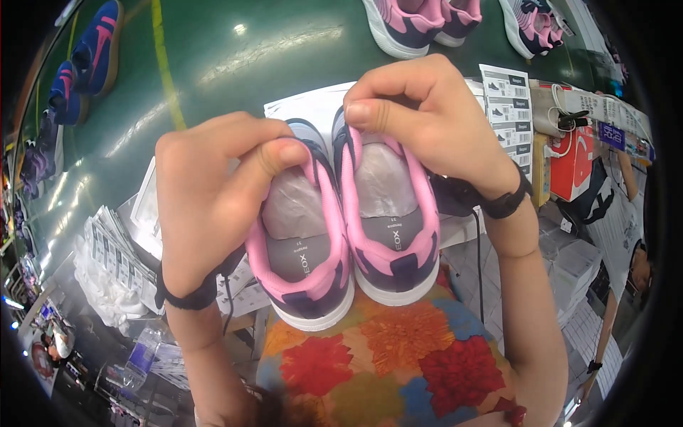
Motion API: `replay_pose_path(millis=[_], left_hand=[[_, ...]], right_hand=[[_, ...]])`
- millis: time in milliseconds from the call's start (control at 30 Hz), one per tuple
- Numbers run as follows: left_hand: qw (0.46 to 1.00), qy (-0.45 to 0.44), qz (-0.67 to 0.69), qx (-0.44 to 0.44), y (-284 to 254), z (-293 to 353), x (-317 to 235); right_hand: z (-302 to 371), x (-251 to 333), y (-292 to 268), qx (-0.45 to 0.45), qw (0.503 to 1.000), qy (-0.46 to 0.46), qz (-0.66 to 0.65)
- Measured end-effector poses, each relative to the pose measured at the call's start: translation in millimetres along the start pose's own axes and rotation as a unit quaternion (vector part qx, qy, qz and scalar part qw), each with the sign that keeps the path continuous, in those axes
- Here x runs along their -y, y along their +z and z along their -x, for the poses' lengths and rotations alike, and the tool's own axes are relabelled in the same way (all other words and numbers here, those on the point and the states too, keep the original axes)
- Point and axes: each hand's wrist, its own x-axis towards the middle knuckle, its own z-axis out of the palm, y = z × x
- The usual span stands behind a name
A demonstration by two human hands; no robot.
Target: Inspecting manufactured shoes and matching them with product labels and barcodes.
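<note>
A pair of children's sneakers, pink and navy with white soles, sits side by side in front of me, heels toward my body. Crumpled pale paper fills the front of each, and the grey insoles show. My left hand (213, 192) pinches the edge beside the tongue of the left sneaker (313, 304), thumb against forefinger. On the right sneaker (398, 281), my right hand (434, 114) grips the upper near the tongue, its fingers curled closed. White paper (302, 103) lies under the toes, which the hands and uppers partly hide. Dark bands circle both wrists.
Beyond is a green surface (235, 64) with a yellow line. More pink sneakers (407, 32) stand at its far side, blue shoes (98, 50) at far left. Label sheets (506, 117) and a red box (571, 171) are on the right. Stacked printed sheets (117, 245) lie left, beside a plastic bag (103, 288).
</note>
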Motion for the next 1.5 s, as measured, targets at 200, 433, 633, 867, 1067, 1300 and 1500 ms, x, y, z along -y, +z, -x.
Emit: replay_pose_path(millis=[200,433,633,867,1067,1300,1500], left_hand=[[0.984,-0.114,0.136,0.009,1,-4,6],[0.939,0.283,-0.181,-0.08,22,47,32],[0.983,-0.103,0.061,-0.14,46,62,51],[0.988,-0.021,-0.106,-0.106,1,60,-15],[0.992,-0.009,-0.035,-0.122,-31,89,-47],[0.82,-0.066,0.507,-0.257,26,67,-17],[0.642,-0.14,0.745,-0.115,40,31,29]], right_hand=[[-9,1,-5,0.04,0.998,0.035,-0.038],[53,-42,20,-0.112,0.899,-0.339,0.252],[63,-49,46,-0.195,0.966,-0.029,0.167],[64,16,16,-0.131,0.985,-0.007,0.113],[77,50,15,-0.179,0.973,0.002,-0.144],[102,-40,32,-0.187,0.932,-0.035,-0.308],[73,-52,34,-0.059,0.901,-0.126,-0.412]])
